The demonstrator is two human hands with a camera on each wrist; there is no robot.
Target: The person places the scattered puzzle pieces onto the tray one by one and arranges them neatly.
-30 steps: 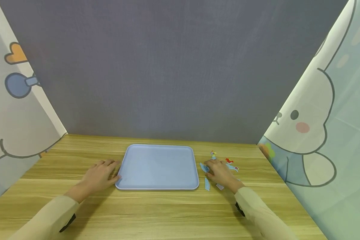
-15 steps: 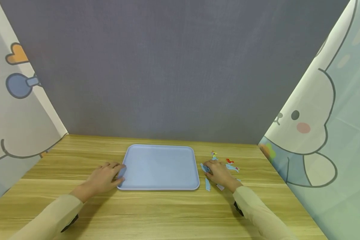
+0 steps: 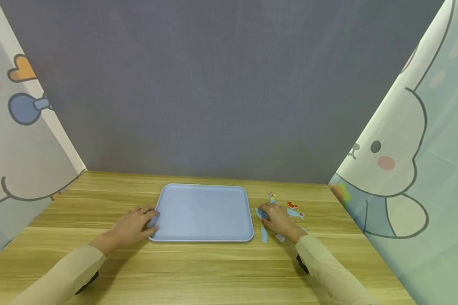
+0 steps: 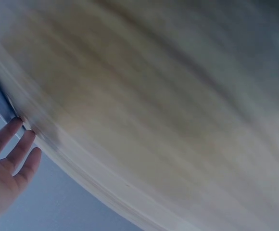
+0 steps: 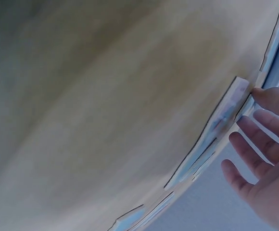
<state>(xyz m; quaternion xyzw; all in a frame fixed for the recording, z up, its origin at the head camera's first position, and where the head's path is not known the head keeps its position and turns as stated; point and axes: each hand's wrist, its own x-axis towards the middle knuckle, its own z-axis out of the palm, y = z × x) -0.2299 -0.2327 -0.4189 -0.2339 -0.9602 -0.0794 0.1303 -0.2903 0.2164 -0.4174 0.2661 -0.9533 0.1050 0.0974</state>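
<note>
A shallow light-blue tray lies on the wooden table. My left hand rests at its left edge, the fingertips reaching just over the rim. In the left wrist view that hand's fingers look nearly straight and spread. Right of the tray, my right hand touches a flat light-blue cut-out piece with thumb and fingertips, partly covering it. The right wrist view shows its fingers spread and relaxed. Another blue piece and a pale piece lie just in front of that hand.
Behind the right hand lie a red-printed piece, a yellow-topped piece and a blue piece with a red mark. A grey panel stands at the table's back. Cartoon-printed sheets flank both sides.
My left hand has moved slightly right, onto the tray's edge, and is now still. The right hand has stayed at the same blue piece.
</note>
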